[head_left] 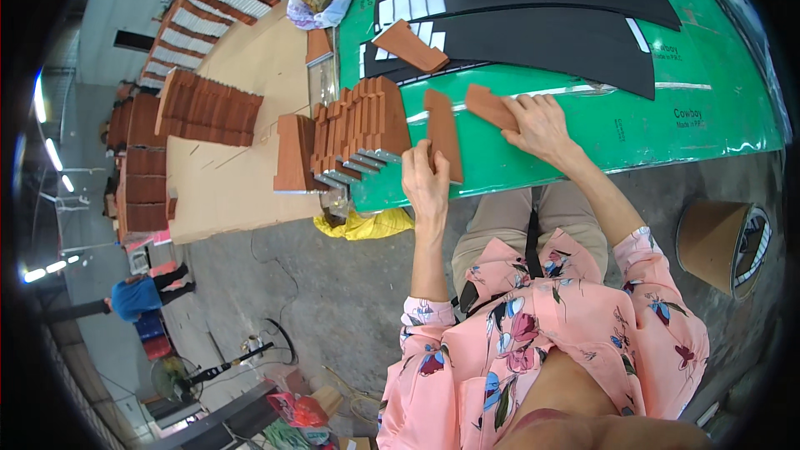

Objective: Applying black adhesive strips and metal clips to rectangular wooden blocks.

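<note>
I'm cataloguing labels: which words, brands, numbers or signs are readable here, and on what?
Green table cover: dark printed lettering in several places, clearest at right; I don't transcribe it.
Smaller sideways print on that cover: too small to read.
Left cuff: faint marks, too small to read.
Brown pieces: no lettering visible.

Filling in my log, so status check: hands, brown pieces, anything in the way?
Left hand on one brown piece. Right hand gripping a second brown piece. Possibly in the way: stacked brown pieces close on the left.
</note>
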Demonstrator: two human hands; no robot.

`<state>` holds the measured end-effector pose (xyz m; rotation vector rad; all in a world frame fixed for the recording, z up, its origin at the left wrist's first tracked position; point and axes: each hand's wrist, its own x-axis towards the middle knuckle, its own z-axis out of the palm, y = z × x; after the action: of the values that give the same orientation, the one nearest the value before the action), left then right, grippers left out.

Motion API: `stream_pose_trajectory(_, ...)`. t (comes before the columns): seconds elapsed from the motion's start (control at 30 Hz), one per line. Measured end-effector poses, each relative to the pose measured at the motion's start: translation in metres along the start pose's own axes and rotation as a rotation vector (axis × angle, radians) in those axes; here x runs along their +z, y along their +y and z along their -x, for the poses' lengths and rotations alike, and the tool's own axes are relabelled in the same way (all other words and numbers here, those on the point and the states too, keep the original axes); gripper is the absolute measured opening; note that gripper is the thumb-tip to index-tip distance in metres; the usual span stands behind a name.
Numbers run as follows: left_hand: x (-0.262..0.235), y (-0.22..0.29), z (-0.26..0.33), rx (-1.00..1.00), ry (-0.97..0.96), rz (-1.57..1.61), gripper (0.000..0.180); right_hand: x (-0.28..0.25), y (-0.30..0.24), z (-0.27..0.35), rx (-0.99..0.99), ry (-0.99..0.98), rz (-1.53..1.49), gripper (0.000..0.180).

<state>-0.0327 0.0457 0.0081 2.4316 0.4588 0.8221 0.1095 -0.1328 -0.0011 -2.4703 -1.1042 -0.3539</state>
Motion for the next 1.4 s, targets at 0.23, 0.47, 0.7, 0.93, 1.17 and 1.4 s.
stream_pose_trajectory(0.23,-0.002,-0.008,-0.007,0.095,0.177,-0.316,0.031,-0.009,-0.012,0.015,-0.002,-0.121,0.016,0.047)
stream_pose_trajectory(0.47,-0.005,-0.026,-0.006,0.039,0.302,-0.105,0.037,0.002,-0.017,-0.034,0.025,-0.039,-0.151,0.042)
stream_pose_trajectory(0.7,-0.01,-0.026,0.006,-0.075,0.208,-0.021,0.063,0.057,-0.036,-0.117,-0.004,0.056,-0.02,0.054)
stream_pose_trajectory(0.93,-0.013,-0.029,0.013,-0.435,0.17,0.249,0.06,0.076,-0.035,-0.151,-0.006,-0.005,-0.097,0.046)
stream_pose_trajectory(1.17,-0.056,-0.013,-0.013,-0.315,0.46,0.328,0.04,0.008,0.0,-0.111,0.551,-0.093,-1.258,0.048)
stream_pose_trajectory(1.4,-0.081,-0.059,-0.067,-0.502,0.4,0.183,0.047,-0.03,0.055,-0.003,0.479,-0.032,-1.295,0.038)
